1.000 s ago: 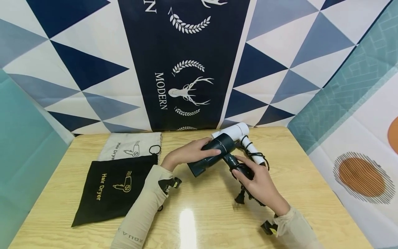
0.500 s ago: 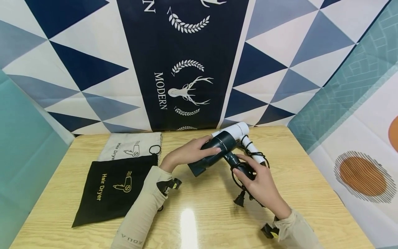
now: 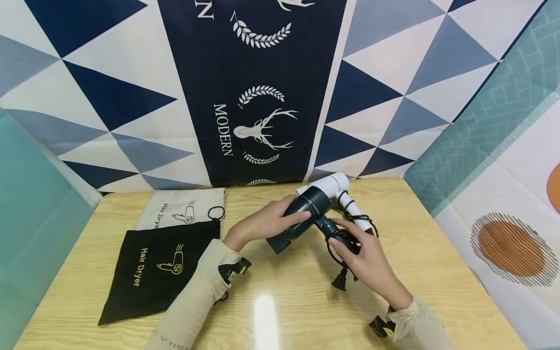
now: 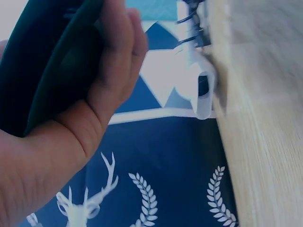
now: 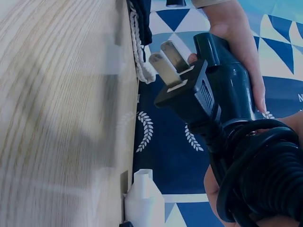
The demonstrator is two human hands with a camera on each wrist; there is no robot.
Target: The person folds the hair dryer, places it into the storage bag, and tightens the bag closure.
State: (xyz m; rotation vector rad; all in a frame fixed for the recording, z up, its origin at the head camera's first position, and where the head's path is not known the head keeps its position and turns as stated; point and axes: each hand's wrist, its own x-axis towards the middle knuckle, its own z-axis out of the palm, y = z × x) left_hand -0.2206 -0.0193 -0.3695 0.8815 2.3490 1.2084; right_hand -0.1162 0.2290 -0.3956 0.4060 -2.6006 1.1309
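Note:
A dark green-black hair dryer (image 3: pixel 316 200) is held above the table between both hands. My left hand (image 3: pixel 262 222) grips its barrel, thumb on the near side, with the nozzle pointing down toward the left. Around the handle, where the black cord is wound, my right hand (image 3: pixel 368 253) curls its thumb and fingers. The cord's two-pin plug (image 5: pixel 187 94) shows large in the right wrist view and hangs below the handle in the head view. Behind lies a white hair dryer (image 3: pixel 336 183) on the table, its own cord wrapped round its handle and its barrel partly covered by the dark one.
A black drawstring bag (image 3: pixel 153 272) printed "Hair Dryer" lies flat at the left. It overlaps a white bag (image 3: pixel 175 199) with the same print. Patterned cloth walls (image 3: pixel 258 63) stand behind and beside the wooden table (image 3: pixel 306 301).
Both hands keep their holds on the dark hair dryer, which has barely moved. The head view has shifted slightly, so the bags appear a little lower and further left.

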